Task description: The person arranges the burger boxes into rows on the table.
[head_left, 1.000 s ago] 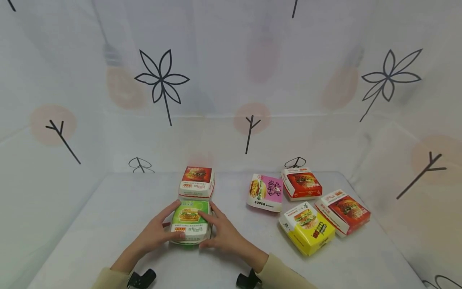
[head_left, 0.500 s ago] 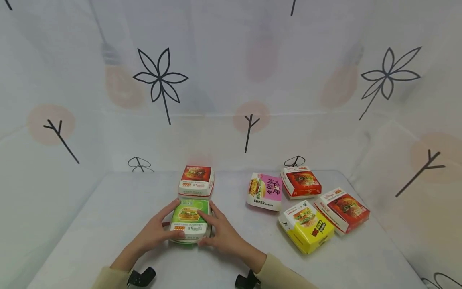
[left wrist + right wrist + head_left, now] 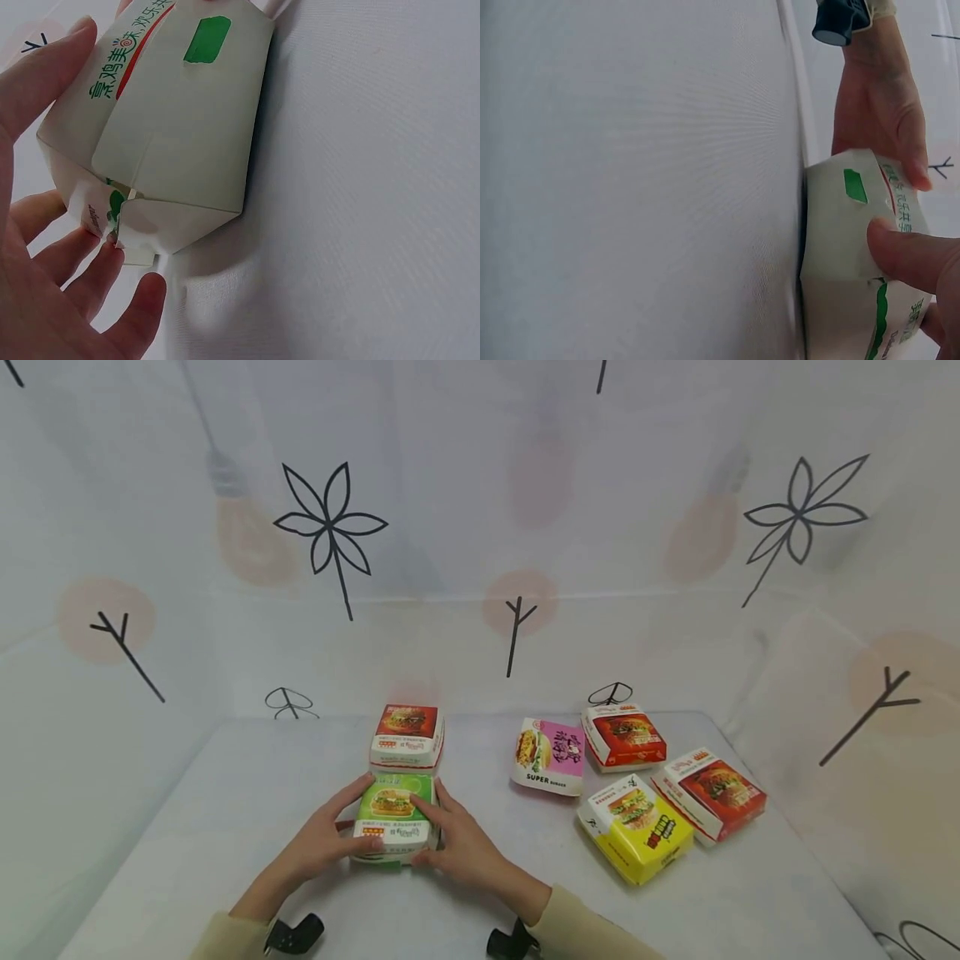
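Note:
A green and white burger box (image 3: pixel 395 817) sits on the white table (image 3: pixel 225 827) near the front. My left hand (image 3: pixel 330 839) grips its left side, thumb on the front edge. My right hand (image 3: pixel 453 839) grips its right side, with the index finger lying across the lid. In the left wrist view the green box (image 3: pixel 165 135) rests between the thumb and fingers of the left hand (image 3: pixel 52 292). The right wrist view shows the right thumb (image 3: pixel 911 259) pressed on the green box (image 3: pixel 844 225), and the left hand (image 3: pixel 877 112) on its far side.
A red burger box (image 3: pixel 407 735) stands right behind the green one, touching it. To the right lie a pink box (image 3: pixel 551 756), two more red boxes (image 3: pixel 624 737) (image 3: pixel 712 792) and a yellow box (image 3: pixel 636 828). White patterned cloth walls (image 3: pixel 480 527) enclose the table.
Both hands keep the same hold on the green box; only the head view has shifted slightly.

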Tool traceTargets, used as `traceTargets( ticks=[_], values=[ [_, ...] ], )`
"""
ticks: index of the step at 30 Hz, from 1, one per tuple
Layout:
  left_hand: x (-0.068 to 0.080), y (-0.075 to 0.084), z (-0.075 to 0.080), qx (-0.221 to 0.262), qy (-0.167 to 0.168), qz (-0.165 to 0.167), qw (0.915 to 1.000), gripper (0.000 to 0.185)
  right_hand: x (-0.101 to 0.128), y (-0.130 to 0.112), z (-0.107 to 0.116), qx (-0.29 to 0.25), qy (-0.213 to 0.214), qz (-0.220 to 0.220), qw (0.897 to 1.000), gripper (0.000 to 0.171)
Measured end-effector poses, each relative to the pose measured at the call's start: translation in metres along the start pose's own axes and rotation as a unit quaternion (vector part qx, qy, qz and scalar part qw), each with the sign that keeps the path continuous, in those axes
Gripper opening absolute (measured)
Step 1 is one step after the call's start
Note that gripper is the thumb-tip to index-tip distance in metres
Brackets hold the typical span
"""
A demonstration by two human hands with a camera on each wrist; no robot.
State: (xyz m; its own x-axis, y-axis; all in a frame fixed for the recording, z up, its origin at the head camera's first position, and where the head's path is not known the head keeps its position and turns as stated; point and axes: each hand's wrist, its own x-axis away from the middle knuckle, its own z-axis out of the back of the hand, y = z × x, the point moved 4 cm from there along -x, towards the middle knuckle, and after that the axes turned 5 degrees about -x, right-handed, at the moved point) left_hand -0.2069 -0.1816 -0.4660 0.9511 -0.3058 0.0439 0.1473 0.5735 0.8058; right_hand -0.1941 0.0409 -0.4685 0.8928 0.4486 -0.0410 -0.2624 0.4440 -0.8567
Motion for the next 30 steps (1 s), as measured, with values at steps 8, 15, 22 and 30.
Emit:
traceTargets(
  ticks=[8, 15, 22, 30],
  values=[
    [0.0001, -0.0051, 0.0001, -0.007, 0.0, -0.005, 1.0, 0.097, 0.0, -0.0009, -0.0008, 0.008, -0.007, 0.001, 1.0, 0.086],
    [0.0011, -0.0076, -0.0018, -0.022, -0.007, -0.027, 0.9994, 0.099, 0.0009, -0.0021, -0.0006, 0.02, -0.01, -0.001, 1.0, 0.094],
    [-0.0002, -0.0065, -0.0024, -0.038, -0.003, -0.02, 0.9991, 0.098, 0.0023, -0.0061, -0.002, 0.028, 0.004, 0.006, 1.0, 0.09],
    [-0.001, -0.0054, -0.0023, -0.025, -0.006, -0.018, 0.9995, 0.097, 0.0017, -0.0054, -0.003, 0.036, 0.015, 0.001, 0.999, 0.08]
  ],
)
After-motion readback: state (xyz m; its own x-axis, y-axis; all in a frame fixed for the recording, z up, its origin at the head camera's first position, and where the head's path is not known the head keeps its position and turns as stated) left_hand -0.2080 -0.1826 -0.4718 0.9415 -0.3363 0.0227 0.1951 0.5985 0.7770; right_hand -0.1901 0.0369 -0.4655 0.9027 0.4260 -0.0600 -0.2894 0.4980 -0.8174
